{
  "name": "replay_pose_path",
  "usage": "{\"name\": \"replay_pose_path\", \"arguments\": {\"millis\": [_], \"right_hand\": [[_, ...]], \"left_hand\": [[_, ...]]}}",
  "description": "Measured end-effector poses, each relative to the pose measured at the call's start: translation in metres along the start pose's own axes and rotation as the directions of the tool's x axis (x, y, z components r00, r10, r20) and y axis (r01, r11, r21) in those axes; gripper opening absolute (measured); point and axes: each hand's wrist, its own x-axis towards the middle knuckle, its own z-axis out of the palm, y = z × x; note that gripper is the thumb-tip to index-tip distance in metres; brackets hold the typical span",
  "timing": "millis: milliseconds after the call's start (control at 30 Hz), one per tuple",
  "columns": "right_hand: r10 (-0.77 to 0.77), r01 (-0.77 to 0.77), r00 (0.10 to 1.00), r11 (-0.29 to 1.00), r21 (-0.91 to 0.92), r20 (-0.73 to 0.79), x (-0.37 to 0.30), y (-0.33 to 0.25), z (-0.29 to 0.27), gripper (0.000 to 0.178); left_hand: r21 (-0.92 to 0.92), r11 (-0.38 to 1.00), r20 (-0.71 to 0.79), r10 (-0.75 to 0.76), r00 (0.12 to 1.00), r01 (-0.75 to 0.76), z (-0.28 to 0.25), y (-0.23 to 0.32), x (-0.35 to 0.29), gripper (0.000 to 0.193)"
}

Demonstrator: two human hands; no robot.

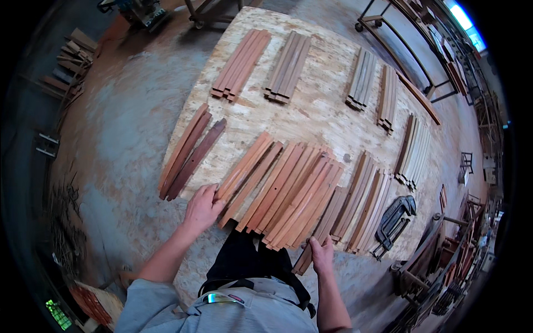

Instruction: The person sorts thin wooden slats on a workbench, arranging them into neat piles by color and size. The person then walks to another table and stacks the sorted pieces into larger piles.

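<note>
Many reddish-brown wooden strips (pixel 288 194) lie side by side at the near edge of the plywood tabletop (pixel 327 122), their near ends uneven. My left hand (pixel 202 208) is closed at the near end of the leftmost reddish strip (pixel 243 167); its fingertips are partly hidden. My right hand (pixel 322 254) grips a darker brown strip (pixel 327 222) near its end, thumb on top. That strip sticks out past the table edge, between the reddish row and a group of brown and pale strips (pixel 363 202).
A few dark red strips (pixel 191 152) lie at the table's left edge. Sorted bundles line the far side, including a pink-red stack (pixel 241 64) and a grey-brown stack (pixel 287 66). Black clamps (pixel 394 225) rest at the near right corner. Metal racks (pixel 444 250) stand to the right.
</note>
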Motion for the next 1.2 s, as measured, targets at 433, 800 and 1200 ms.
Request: {"name": "replay_pose_path", "arguments": {"millis": [433, 800, 1200], "right_hand": [[0.02, -0.02, 1.0, 1.0, -0.01, -0.005, 0.001, 0.005, -0.006, 0.034], [-0.006, 0.006, 1.0, 1.0, -0.002, 0.005, 0.002, 0.005, -0.007, 0.032], [0.001, -0.001, 0.999, 1.0, -0.001, 0.04, 0.003, 0.001, -0.01, 0.035]], "left_hand": [[-0.067, 0.995, -0.066, -0.073, 0.995, 0.068, 0.027, -0.009, 0.011, 0.045], [-0.06, 0.996, -0.065, -0.062, 0.996, 0.059, 0.032, -0.003, 0.021, 0.039], [-0.03, 0.999, -0.095, -0.03, 0.995, 0.027, 0.035, -0.023, 0.03, 0.025]]}}
